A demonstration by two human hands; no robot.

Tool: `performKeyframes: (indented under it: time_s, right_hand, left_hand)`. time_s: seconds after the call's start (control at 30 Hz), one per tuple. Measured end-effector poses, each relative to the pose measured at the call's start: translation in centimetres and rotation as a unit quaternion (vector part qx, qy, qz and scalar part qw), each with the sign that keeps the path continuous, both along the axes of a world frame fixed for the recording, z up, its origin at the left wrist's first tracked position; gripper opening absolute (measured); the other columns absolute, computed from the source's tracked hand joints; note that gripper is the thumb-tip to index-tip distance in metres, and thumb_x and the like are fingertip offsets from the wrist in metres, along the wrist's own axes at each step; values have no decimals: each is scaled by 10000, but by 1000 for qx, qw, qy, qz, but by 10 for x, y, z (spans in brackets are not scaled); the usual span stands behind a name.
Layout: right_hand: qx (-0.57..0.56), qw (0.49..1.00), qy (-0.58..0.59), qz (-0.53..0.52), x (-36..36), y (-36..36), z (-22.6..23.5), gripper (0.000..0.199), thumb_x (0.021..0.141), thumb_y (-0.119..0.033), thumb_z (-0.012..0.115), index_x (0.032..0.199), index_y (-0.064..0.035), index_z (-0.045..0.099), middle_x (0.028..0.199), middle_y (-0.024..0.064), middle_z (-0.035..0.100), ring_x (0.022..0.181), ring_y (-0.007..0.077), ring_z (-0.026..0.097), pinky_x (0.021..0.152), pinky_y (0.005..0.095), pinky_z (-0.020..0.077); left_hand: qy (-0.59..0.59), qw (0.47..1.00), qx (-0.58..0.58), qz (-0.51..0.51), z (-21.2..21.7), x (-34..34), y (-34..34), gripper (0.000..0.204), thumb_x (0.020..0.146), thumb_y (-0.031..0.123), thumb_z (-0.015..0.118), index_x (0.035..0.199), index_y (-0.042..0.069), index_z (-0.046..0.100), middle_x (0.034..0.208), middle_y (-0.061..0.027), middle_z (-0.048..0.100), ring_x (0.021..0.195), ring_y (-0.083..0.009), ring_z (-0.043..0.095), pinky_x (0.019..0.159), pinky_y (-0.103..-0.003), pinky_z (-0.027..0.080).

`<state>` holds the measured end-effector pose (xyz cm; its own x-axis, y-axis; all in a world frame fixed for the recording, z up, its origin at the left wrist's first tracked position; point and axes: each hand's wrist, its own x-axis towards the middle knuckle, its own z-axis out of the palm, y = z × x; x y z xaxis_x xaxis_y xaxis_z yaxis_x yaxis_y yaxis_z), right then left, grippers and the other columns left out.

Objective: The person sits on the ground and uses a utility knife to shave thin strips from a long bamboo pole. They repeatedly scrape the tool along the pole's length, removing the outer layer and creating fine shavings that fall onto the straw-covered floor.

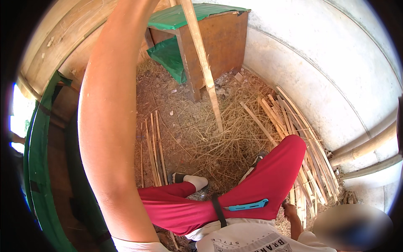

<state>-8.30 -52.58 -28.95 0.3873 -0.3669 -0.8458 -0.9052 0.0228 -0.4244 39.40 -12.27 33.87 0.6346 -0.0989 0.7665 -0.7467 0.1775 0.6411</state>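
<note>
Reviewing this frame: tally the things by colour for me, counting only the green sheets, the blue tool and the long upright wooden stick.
Green sheets: 2, one on top of the wooden box and one inside it
Blue tool on the red trouser leg: 1
Long pale wooden stick: 1
Total: 4

Dressed in red trousers (268, 180) and a white short-sleeved T-shirt (247, 239) with dark print across the chest. White sock (196, 181) on one foot, with a dark sandal (178, 177) at its toe end. Narrow black strap (218, 210) across the lap. Slim turquoise handled tool (247, 206) lying along the thigh. Bare forearms, no watch or bands in sight.
</note>
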Motion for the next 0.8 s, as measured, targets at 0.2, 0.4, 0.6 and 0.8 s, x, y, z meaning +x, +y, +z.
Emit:
performKeyframes:
  time_s: [0.2,0.4,0.6,0.8]
  right_hand:
    - [-282,945,-163,36,46,-27,73,359,900,-232,530,819,86,676,633,212,570,599,286,555,602,439,415]
    - [-406,863,-294,63,138,-7,243,400,1002,-244,465,776,79,530,618,102,415,617,183,387,581,420,321]
    - [-251,857,-449,-23,201,46,307,350,1048,-280,493,822,-30,587,604,-57,364,537,55,309,495,270,263]
    - [-189,786,-579,105,279,148,373,418,1059,-283,445,1152,56,670,636,-11,502,559,93,447,510,286,347]
  left_hand:
    - [26,999,-8,-32,4,6,-6,210,997,177,563,860,133,409,571,77,296,462,-67,278,417,-254,229]
    - [36,999,-9,-38,2,11,-10,198,992,181,563,865,135,417,562,77,294,451,-65,272,410,-254,217]
    - [35,999,-26,-18,0,0,-26,220,986,179,568,828,145,418,549,71,301,434,-72,265,400,-262,211]
    - [50,998,-24,-31,0,16,-25,259,961,169,600,769,153,428,534,63,307,410,-82,263,384,-276,197]
